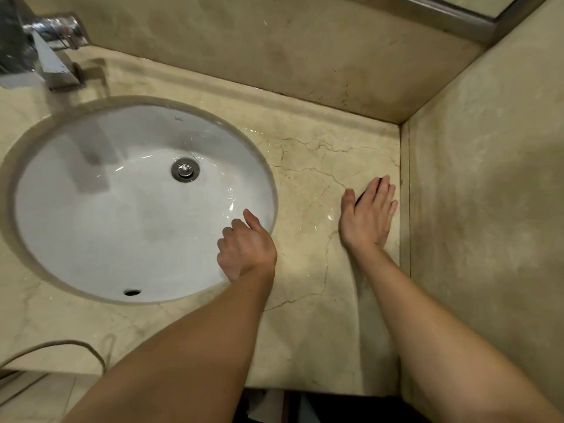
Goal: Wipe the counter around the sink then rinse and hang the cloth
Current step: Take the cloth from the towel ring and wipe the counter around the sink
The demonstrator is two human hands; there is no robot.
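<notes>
A white oval sink [91,215] is set into a beige marble counter [308,178]. My left hand [245,247] hovers over the sink's right rim, fingers curled loosely with the thumb up, nothing in it. My right hand [367,213] lies flat with fingers spread on the counter, close to the right wall. No cloth is visible. Water glistens on the counter just right of the sink and behind it.
A chrome tap [52,53] stands at the back left. The drain plug [185,170] sits in the basin. Marble walls close the back and right side [488,209]. A thin cable [61,346] curves over the counter's front left edge.
</notes>
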